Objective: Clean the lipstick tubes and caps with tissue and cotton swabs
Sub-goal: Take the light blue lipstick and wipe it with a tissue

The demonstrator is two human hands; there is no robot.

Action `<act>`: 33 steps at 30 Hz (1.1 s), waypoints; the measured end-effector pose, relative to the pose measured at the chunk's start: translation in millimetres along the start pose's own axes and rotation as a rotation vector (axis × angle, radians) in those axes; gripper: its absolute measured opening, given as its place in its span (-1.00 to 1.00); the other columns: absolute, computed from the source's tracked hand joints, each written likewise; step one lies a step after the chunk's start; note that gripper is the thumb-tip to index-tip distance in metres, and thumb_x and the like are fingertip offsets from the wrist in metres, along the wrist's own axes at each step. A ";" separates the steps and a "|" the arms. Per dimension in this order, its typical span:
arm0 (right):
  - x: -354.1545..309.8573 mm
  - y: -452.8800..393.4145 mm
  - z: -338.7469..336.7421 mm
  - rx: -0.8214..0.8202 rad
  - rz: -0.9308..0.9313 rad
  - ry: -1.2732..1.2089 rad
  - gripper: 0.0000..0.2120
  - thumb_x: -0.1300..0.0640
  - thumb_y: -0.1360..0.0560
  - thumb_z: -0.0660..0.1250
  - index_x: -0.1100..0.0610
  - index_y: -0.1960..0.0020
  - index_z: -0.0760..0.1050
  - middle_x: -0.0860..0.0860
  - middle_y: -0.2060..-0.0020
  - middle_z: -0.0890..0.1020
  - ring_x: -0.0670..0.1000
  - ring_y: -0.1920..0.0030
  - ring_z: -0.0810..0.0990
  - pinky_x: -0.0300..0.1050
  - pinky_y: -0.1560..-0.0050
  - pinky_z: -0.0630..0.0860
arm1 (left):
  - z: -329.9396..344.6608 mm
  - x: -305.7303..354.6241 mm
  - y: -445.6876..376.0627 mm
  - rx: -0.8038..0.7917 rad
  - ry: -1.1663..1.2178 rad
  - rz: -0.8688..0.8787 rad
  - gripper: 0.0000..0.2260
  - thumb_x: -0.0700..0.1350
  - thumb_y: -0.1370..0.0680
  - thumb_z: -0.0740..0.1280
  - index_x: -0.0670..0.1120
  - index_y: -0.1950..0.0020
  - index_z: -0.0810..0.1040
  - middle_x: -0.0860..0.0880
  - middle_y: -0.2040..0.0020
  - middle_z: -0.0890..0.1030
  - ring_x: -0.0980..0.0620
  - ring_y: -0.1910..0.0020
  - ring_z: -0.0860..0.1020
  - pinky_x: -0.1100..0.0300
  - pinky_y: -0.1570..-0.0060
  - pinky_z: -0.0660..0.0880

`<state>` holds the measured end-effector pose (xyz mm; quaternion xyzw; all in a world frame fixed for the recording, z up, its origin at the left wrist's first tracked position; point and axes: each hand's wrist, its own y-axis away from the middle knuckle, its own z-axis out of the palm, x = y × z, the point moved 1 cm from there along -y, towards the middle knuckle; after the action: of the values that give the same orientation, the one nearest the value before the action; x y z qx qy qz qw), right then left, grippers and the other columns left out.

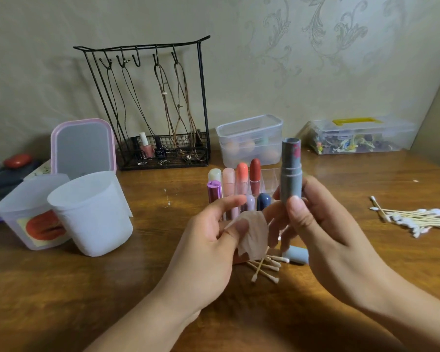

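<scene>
Nearest, used cotton swabs (264,268) and a grey cap (296,254) lie on the wooden table (112,288) beneath the hands. The left hand (214,232) pinches a crumpled tissue (252,235), while the right hand (323,224) grips an upright grey lipstick tube (290,171) smeared pink near its top. Behind stand more lipsticks (235,184), with clean swabs (414,219) well to the right.

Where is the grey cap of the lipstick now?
In the head view the grey cap lies on the wooden table, under the right hand, beside loose cotton swabs.
</scene>
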<state>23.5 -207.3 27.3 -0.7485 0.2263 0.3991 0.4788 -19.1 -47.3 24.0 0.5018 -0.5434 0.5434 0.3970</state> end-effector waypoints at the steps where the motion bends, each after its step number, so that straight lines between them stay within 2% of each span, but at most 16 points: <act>1: 0.6 -0.7 -0.3 -0.002 0.009 -0.040 -0.73 -0.17 -0.60 0.13 -0.02 -0.04 0.47 0.05 0.18 0.62 0.11 0.21 0.60 0.07 0.29 0.53 | -0.4 0.2 0.0 0.007 0.009 -0.012 -0.77 -0.17 -0.57 0.27 0.08 -0.18 0.52 0.05 0.00 0.70 0.15 0.02 0.66 0.23 0.05 0.59; 5: 3.3 -1.7 2.9 -0.003 0.118 -0.308 -0.75 -0.03 -0.57 0.12 0.07 0.04 0.52 0.11 0.22 0.56 0.05 0.20 0.54 -0.15 0.22 0.50 | 0.4 0.6 2.2 -0.013 -0.126 0.034 -0.89 -0.16 -0.58 0.28 -0.01 -0.07 0.53 0.03 0.08 0.71 0.16 0.07 0.66 0.29 0.17 0.59; 8: -0.2 -0.9 5.1 -0.049 0.117 -0.351 -0.73 -0.02 -0.56 0.13 0.12 0.00 0.51 0.13 0.16 0.57 0.04 0.20 0.55 -0.17 0.28 0.50 | 0.5 0.8 3.7 0.012 -0.193 0.071 -0.93 -0.14 -0.57 0.30 0.03 -0.01 0.51 0.03 0.13 0.71 0.12 0.12 0.68 0.20 0.20 0.62; 11: -4.4 1.6 6.6 -0.085 0.073 -0.302 -0.70 -0.07 -0.56 0.14 0.09 -0.07 0.52 0.16 0.06 0.60 0.07 0.22 0.57 -0.03 0.33 0.48 | -2.1 2.6 2.4 0.077 -0.235 0.098 -0.89 -0.12 -0.56 0.33 0.08 -0.02 0.49 0.04 0.20 0.71 0.12 0.20 0.68 0.15 0.24 0.62; 13: -2.4 2.7 7.7 -0.050 0.053 -0.198 -0.65 -0.18 -0.57 0.17 0.07 -0.04 0.52 0.10 0.11 0.61 0.07 0.21 0.59 0.00 0.28 0.54 | -2.2 4.7 2.6 0.091 -0.231 0.105 -0.90 -0.11 -0.55 0.35 0.07 -0.01 0.49 0.07 0.23 0.71 0.13 0.23 0.68 0.15 0.25 0.61; 15: 2.5 2.6 7.3 0.017 0.037 -0.073 -0.61 -0.24 -0.57 0.18 0.09 0.02 0.50 0.06 0.19 0.60 0.13 0.20 0.58 0.18 0.19 0.58 | -0.3 5.9 3.0 0.061 -0.180 0.092 -0.90 -0.13 -0.56 0.33 0.05 -0.03 0.50 0.09 0.20 0.71 0.16 0.20 0.67 0.22 0.27 0.60; 17: 5.7 1.0 4.7 0.065 0.030 0.002 -0.61 -0.23 -0.56 0.16 0.10 0.08 0.46 0.09 0.24 0.55 0.23 0.19 0.52 0.37 0.14 0.49 | 0.4 5.8 3.2 0.037 -0.147 0.094 -0.89 -0.18 -0.57 0.29 0.00 -0.05 0.53 0.09 0.16 0.71 0.20 0.14 0.66 0.33 0.25 0.56; 18: 6.0 -0.1 3.3 0.075 0.026 0.027 -0.62 -0.22 -0.56 0.14 0.09 0.09 0.46 0.09 0.24 0.55 0.22 0.18 0.51 0.37 0.12 0.48 | -0.1 5.7 3.1 0.033 -0.144 0.109 -0.88 -0.18 -0.58 0.27 -0.02 -0.05 0.55 0.08 0.13 0.71 0.19 0.12 0.66 0.33 0.21 0.56; 19: 6.2 -1.1 1.5 0.075 0.022 0.044 -0.63 -0.21 -0.56 0.13 0.08 0.10 0.46 0.09 0.23 0.56 0.18 0.19 0.53 0.32 0.11 0.50 | -0.8 5.3 3.0 0.033 -0.149 0.122 -0.88 -0.18 -0.59 0.26 -0.02 -0.05 0.56 0.07 0.11 0.71 0.17 0.10 0.66 0.28 0.16 0.58; 21: 5.7 -2.5 -1.6 0.060 0.018 0.055 -0.66 -0.20 -0.56 0.12 0.05 0.10 0.47 0.07 0.21 0.59 0.05 0.19 0.55 0.07 0.11 0.55 | -1.8 5.0 2.8 0.044 -0.151 0.127 -0.86 -0.17 -0.58 0.27 0.00 -0.06 0.57 0.06 0.08 0.71 0.14 0.09 0.67 0.24 0.15 0.59; 23: 3.4 -3.0 -3.2 0.044 -0.013 0.053 -0.71 -0.15 -0.59 0.11 0.02 0.08 0.48 0.02 0.20 0.60 -0.05 0.19 0.54 -0.19 0.13 0.48 | -2.1 4.4 2.6 0.056 -0.146 0.112 -0.85 -0.19 -0.57 0.29 0.03 -0.06 0.57 0.08 0.10 0.71 0.19 0.08 0.66 0.36 0.22 0.54; 24: 1.7 -2.9 -3.2 0.048 -0.037 0.044 -0.73 -0.10 -0.61 0.11 0.02 0.07 0.49 0.00 0.19 0.60 -0.07 0.18 0.53 -0.24 0.13 0.44 | -2.2 4.4 2.3 0.067 -0.159 0.106 -0.84 -0.19 -0.56 0.30 0.04 -0.06 0.58 0.09 0.08 0.71 0.23 0.06 0.65 0.40 0.22 0.52; 27: -0.2 -0.3 -3.1 0.053 -0.083 0.063 -0.76 0.02 -0.64 0.10 0.02 -0.02 0.53 -0.01 0.09 0.64 -0.10 0.10 0.57 -0.32 0.09 0.44 | -1.6 3.7 2.0 0.097 -0.172 0.093 -0.82 -0.20 -0.54 0.32 0.06 -0.06 0.58 0.14 -0.01 0.68 0.31 0.05 0.62 0.40 0.23 0.53; 29: 0.9 0.6 -1.2 0.041 -0.042 0.103 -0.72 -0.06 -0.62 0.10 0.04 -0.03 0.54 -0.03 0.07 0.67 -0.08 0.07 0.61 -0.30 0.09 0.49 | -1.9 4.5 2.3 0.104 -0.154 0.094 -0.82 -0.20 -0.55 0.32 0.06 -0.06 0.57 0.12 0.06 0.70 0.28 0.10 0.64 0.41 0.28 0.52; 31: 4.0 0.9 -0.3 0.040 0.024 0.120 -0.64 -0.16 -0.58 0.11 0.07 0.01 0.54 -0.04 0.10 0.68 -0.03 0.06 0.64 -0.21 0.08 0.54 | -1.8 6.8 3.4 0.092 -0.146 0.092 -0.84 -0.18 -0.57 0.30 0.06 -0.07 0.55 0.10 0.17 0.72 0.22 0.17 0.67 0.37 0.32 0.53; 33: 4.5 0.8 -0.4 0.042 0.027 0.098 -0.65 -0.15 -0.59 0.14 0.08 0.05 0.55 -0.02 0.12 0.68 -0.04 0.08 0.64 -0.25 0.09 0.53 | -2.1 7.6 3.4 0.092 -0.151 0.087 -0.85 -0.18 -0.57 0.30 0.07 -0.05 0.56 0.11 0.18 0.71 0.22 0.17 0.66 0.35 0.34 0.53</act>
<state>25.7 -207.8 23.3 -0.7539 0.2679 0.3634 0.4773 -24.0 -46.4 31.0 0.5350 -0.5674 0.5451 0.3077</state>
